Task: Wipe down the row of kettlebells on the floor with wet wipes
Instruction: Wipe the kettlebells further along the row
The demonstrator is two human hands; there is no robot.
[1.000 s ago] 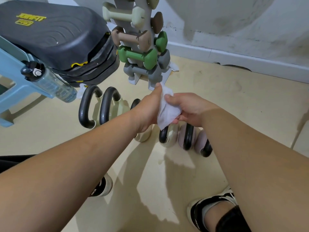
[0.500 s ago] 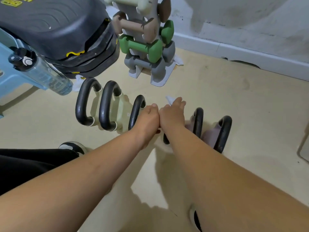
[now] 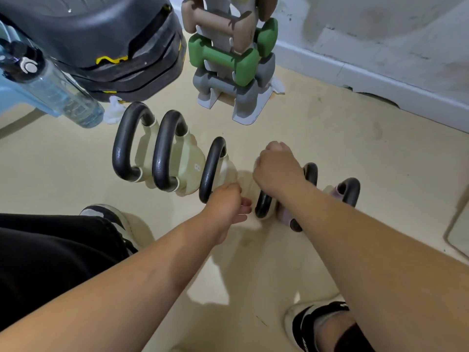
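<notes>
A row of kettlebells stands on the beige floor. Two large cream kettlebells (image 3: 142, 153) with black handles are at the left, then a smaller cream kettlebell (image 3: 213, 168). My right hand (image 3: 276, 168) is curled over the top of the fourth kettlebell's black handle (image 3: 262, 207). Only a white sliver of the wet wipe (image 3: 256, 162) shows at its fingers. Two pink kettlebells (image 3: 351, 189) follow on the right. My left hand (image 3: 228, 207) hangs low between the third and fourth kettlebells, fingers loosely curled, with nothing seen in it.
A rack of dumbbells (image 3: 236, 59) stands just behind the row. A black exercise platform (image 3: 101, 34), a blue stool (image 3: 7, 97) and a clear water bottle (image 3: 50, 90) crowd the back left. Crumpled wipes (image 3: 114, 113) lie near the platform. My shoes (image 3: 312, 323) are close in front.
Both hands dropped from chest height to the row. The left hand has let go of the wipe and pulled back. The right hand has slid up along the fourth handle.
</notes>
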